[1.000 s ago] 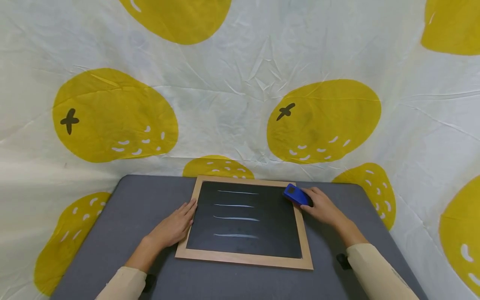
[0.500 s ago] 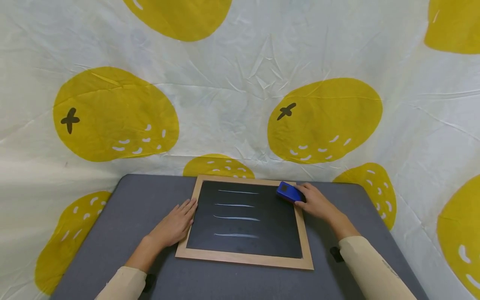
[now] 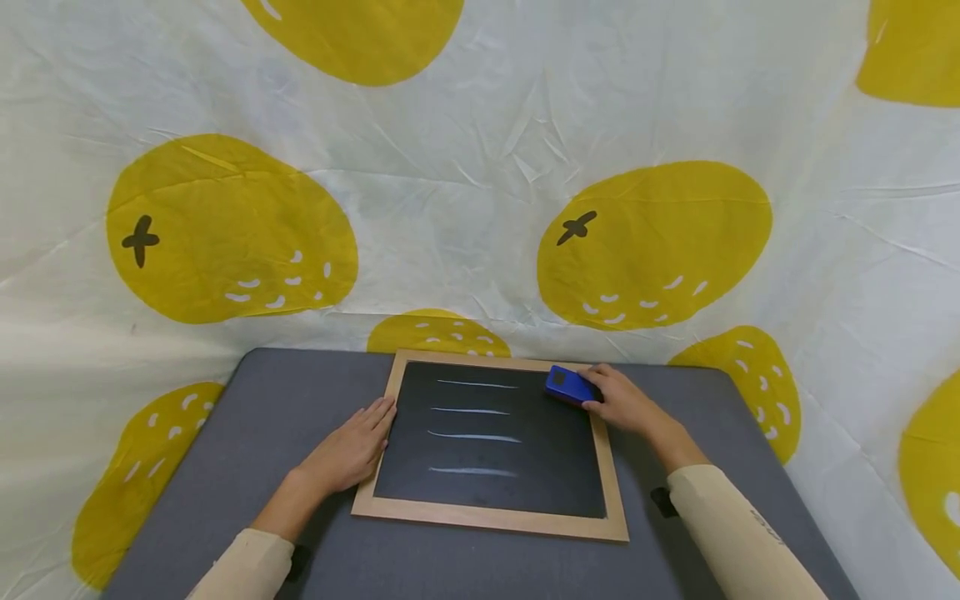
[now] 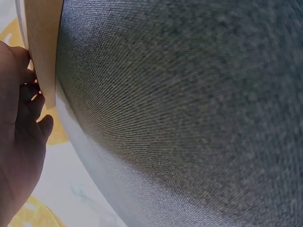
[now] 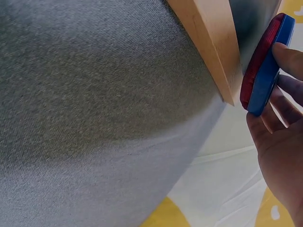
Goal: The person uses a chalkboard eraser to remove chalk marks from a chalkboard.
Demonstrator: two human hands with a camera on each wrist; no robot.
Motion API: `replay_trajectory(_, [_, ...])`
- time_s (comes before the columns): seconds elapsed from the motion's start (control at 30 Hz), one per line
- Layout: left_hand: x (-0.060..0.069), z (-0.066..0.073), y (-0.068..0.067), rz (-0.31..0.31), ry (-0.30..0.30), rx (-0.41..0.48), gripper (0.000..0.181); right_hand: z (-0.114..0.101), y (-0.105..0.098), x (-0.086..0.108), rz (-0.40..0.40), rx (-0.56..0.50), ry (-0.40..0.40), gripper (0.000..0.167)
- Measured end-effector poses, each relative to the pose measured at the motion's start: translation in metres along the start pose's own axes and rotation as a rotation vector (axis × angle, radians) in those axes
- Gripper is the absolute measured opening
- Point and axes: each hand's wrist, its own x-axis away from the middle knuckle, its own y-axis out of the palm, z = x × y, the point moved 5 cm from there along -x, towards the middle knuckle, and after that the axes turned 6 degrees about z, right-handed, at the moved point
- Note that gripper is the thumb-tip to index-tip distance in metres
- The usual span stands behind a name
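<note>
A small chalkboard (image 3: 555, 467) in a light wooden frame (image 3: 487, 518) lies on the table, with several white chalk lines (image 3: 475, 437) across its dark surface. My left hand (image 3: 352, 446) rests at the left side of the frame, its fingers extended against the wood. With thumb and fingers my right hand (image 3: 630, 404) grips a blue chalkboard eraser (image 3: 567, 385) over the board's upper right corner, right of the top line. In the right wrist view the eraser (image 5: 267, 66) shows a red felt face turned toward the board; some fingers are partly hidden behind it.
Grey fabric covers the table (image 3: 300, 392), whose back edge meets a white curtain (image 3: 450, 233) printed with yellow fruit. The curtain also hangs along both sides. A small dark object (image 3: 663, 502) is at the right wrist.
My right hand has moved left with the eraser, from over the frame's right edge further onto the board. The left hand and the chalk lines look the same.
</note>
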Motion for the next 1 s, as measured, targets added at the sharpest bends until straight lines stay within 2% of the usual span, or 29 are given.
replay_trajectory(0.23, [0.001, 0.001, -0.001, 0.018, 0.009, 0.013, 0.056, -0.008, 0.008, -0.009, -0.034, 0.013, -0.051, 0.055])
replay_trajectory(0.7, [0.001, 0.000, -0.001, 0.035, 0.016, 0.000, 0.056, -0.014, 0.012, -0.020, -0.078, 0.011, -0.038, 0.055])
replay_trajectory(1.0, [0.002, 0.000, 0.000, 0.036, 0.017, -0.007, 0.056, -0.015, 0.018, -0.023, -0.076, 0.005, -0.052, 0.054])
